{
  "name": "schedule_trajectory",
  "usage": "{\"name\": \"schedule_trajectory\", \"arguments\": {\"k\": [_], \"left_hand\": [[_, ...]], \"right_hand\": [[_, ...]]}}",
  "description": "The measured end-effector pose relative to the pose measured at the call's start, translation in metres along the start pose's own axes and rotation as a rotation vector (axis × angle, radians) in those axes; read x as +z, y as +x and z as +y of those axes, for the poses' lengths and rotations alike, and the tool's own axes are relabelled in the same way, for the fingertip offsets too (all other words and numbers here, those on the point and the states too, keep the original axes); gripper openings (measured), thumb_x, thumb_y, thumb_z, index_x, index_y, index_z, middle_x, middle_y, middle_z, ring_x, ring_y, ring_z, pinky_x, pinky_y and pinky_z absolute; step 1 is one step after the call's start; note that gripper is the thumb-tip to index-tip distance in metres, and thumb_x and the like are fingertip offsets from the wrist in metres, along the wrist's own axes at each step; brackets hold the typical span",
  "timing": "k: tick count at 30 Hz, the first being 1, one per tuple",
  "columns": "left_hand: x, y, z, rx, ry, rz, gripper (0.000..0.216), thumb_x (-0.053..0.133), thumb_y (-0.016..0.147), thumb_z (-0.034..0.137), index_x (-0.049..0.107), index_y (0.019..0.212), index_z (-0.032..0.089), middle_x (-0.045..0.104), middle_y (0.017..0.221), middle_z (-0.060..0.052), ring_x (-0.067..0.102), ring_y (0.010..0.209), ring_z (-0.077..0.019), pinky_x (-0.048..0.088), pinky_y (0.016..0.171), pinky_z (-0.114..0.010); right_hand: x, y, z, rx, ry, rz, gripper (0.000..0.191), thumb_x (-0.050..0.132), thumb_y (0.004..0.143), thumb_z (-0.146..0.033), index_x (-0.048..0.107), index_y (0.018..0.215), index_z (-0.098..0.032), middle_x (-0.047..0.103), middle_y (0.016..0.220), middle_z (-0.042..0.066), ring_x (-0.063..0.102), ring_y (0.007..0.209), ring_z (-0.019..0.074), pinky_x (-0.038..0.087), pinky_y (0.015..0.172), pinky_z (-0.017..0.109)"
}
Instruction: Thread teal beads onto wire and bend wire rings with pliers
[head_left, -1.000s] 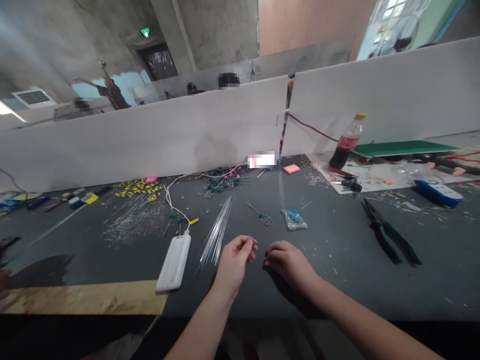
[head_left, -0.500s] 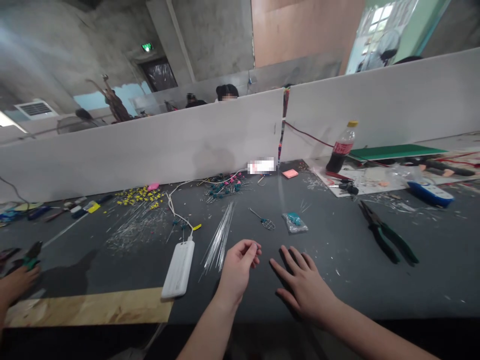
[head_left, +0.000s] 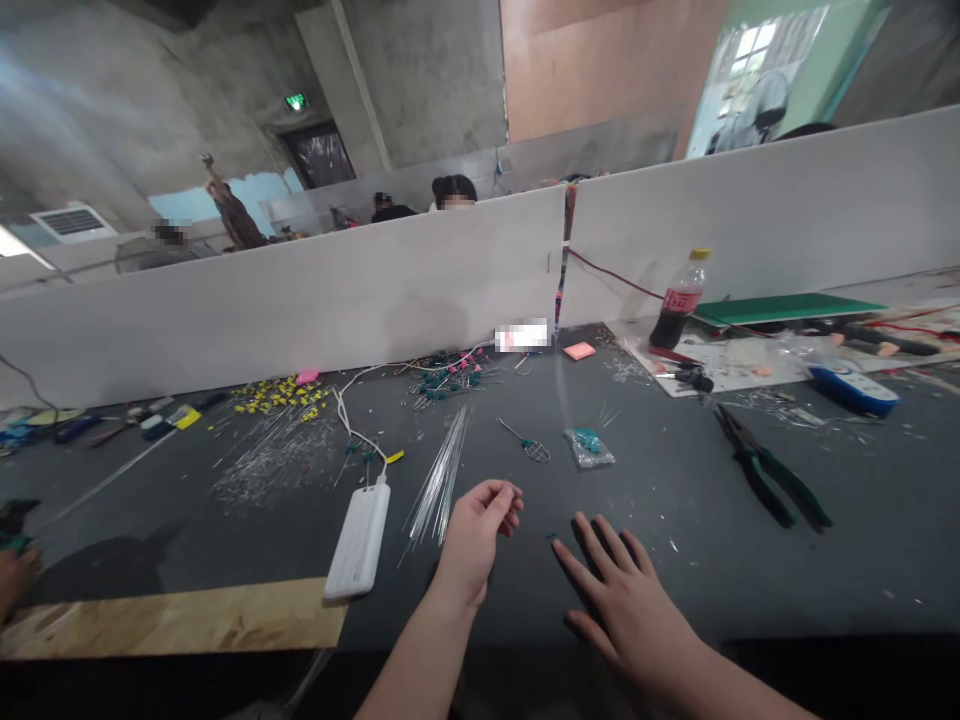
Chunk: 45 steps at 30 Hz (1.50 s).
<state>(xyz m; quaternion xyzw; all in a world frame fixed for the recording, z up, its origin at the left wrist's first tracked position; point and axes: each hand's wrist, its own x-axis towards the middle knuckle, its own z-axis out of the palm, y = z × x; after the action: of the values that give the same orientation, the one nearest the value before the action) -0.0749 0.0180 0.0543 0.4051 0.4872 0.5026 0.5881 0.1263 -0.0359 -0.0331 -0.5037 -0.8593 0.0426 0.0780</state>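
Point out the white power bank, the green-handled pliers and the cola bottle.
white power bank (head_left: 361, 540), head view, middle of its casing.
green-handled pliers (head_left: 772, 479), head view, near the pivot.
cola bottle (head_left: 677, 303), head view, red label.

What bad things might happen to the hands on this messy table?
The right hand lies flat on the table among scattered wire clippings; sharp bits might prick it. The left hand pinches something tiny, which could slip and get lost. The thin wires beside it could poke or scatter.
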Motion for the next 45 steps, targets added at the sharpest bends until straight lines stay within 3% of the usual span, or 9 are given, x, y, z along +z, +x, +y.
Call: {"name": "schedule_trajectory", "arguments": {"k": [7, 10, 21, 24, 34, 39, 45], "left_hand": [[-0.001, 0.002, -0.002, 0.013, 0.03, 0.009, 0.03, 0.07, 0.074, 0.042, 0.066, 0.077, 0.013, 0.061, 0.071, -0.002, 0.05, 0.059, -0.0086, 0.037, 0.056, -0.02], [-0.001, 0.003, -0.001, 0.019, 0.049, 0.006, 0.03, 0.07, 0.074, 0.043, 0.067, 0.077, 0.013, 0.061, 0.07, -0.002, 0.05, 0.059, -0.0091, 0.037, 0.056, -0.02], [0.002, -0.003, 0.0, 0.045, 0.124, -0.051, 0.027, 0.064, 0.079, 0.04, 0.067, 0.078, 0.014, 0.062, 0.071, -0.003, 0.051, 0.06, -0.0096, 0.038, 0.056, -0.021], [0.002, -0.003, 0.0, 0.05, 0.134, -0.047, 0.027, 0.064, 0.079, 0.04, 0.066, 0.078, 0.014, 0.062, 0.071, -0.003, 0.051, 0.06, -0.0098, 0.039, 0.056, -0.021], [0.0, -0.001, -0.001, 0.084, 0.183, -0.052, 0.025, 0.062, 0.08, 0.038, 0.067, 0.079, 0.014, 0.063, 0.072, -0.003, 0.052, 0.06, -0.0106, 0.04, 0.056, -0.021], [0.0, -0.003, -0.001, 0.086, 0.191, -0.063, 0.025, 0.061, 0.081, 0.038, 0.067, 0.079, 0.014, 0.064, 0.073, -0.004, 0.053, 0.061, -0.0109, 0.04, 0.056, -0.021], [0.002, -0.004, 0.0, 0.064, 0.197, -0.07, 0.025, 0.061, 0.08, 0.039, 0.067, 0.079, 0.015, 0.064, 0.073, -0.003, 0.053, 0.061, -0.0113, 0.039, 0.056, -0.021]], "right_hand": [[-0.014, 0.052, -0.008, 0.089, 0.007, -0.038, 0.064, 0.045, 0.09, -0.053, 0.037, 0.145, -0.023, 0.025, 0.153, 0.021, 0.022, 0.139, 0.0447, 0.022, 0.104, 0.064], [-0.016, 0.061, -0.008, 0.108, -0.002, -0.029, 0.063, 0.044, 0.09, -0.053, 0.039, 0.145, -0.022, 0.025, 0.153, 0.021, 0.021, 0.139, 0.0437, 0.02, 0.105, 0.062], [0.01, -0.009, -0.003, -0.03, -0.125, 0.116, 0.066, 0.053, 0.086, -0.046, 0.036, 0.146, -0.024, 0.033, 0.151, 0.02, 0.032, 0.134, 0.0441, 0.029, 0.099, 0.061], [0.009, -0.005, -0.004, -0.038, -0.123, 0.107, 0.067, 0.054, 0.085, -0.047, 0.037, 0.146, -0.024, 0.032, 0.151, 0.02, 0.031, 0.134, 0.0445, 0.028, 0.1, 0.062], [-0.014, 0.054, -0.008, 0.016, -0.034, -0.002, 0.063, 0.046, 0.089, -0.054, 0.039, 0.145, -0.025, 0.027, 0.153, 0.02, 0.024, 0.138, 0.0444, 0.023, 0.103, 0.063], [-0.007, 0.027, -0.002, -0.059, -0.076, 0.013, 0.065, 0.052, 0.085, -0.053, 0.041, 0.143, -0.025, 0.029, 0.152, 0.02, 0.024, 0.138, 0.045, 0.023, 0.102, 0.064], [0.002, -0.011, 0.0, -0.12, -0.115, 0.073, 0.068, 0.05, 0.088, -0.049, 0.031, 0.148, -0.023, 0.03, 0.152, 0.018, 0.027, 0.137, 0.043, 0.027, 0.101, 0.061]]}}
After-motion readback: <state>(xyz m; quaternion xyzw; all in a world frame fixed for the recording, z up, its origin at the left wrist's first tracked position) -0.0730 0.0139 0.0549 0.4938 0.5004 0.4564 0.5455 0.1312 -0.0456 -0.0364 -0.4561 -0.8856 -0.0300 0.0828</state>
